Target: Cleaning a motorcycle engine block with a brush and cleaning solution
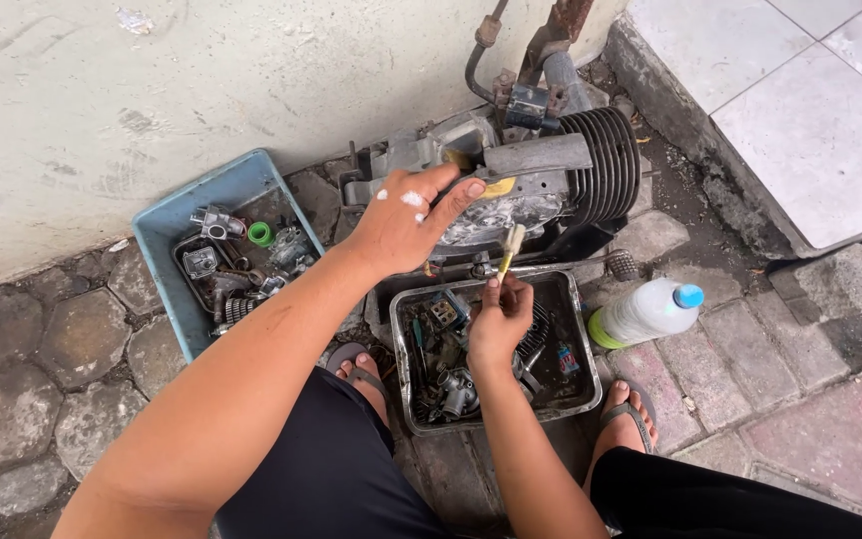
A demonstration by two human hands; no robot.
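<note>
Grey finned metal engine block (551, 170) resting on stone paving against a pale wall; all positions given relative to this engine.

Left hand (406, 222): laid flat on the near-left face of the engine, fingers spread and extended toward a yellowish patch on the casing; white smears on the knuckles; clamped on nothing.

Right hand (498, 319): just below the engine, fingers closed around the handle of a small pale-handled brush (510, 250), held upright with its tip pointing up at the lower edge of the engine; contact between tip and casing not discernible.

Rectangular grey metal tray (581, 349): directly in front of the engine, beneath the right hand, filled with dark oily small engine parts.

Light blue plastic tray (177, 225): to the left of the engine, against the wall, holding metal fittings, a coil spring and a small green ring (260, 234).

Clear plastic bottle with blue cap and green base (647, 311): lying on its side in front and to the right of the engine, just beside the metal tray.

Sandalled feet: either side of the metal tray, nearest the viewer.
</note>
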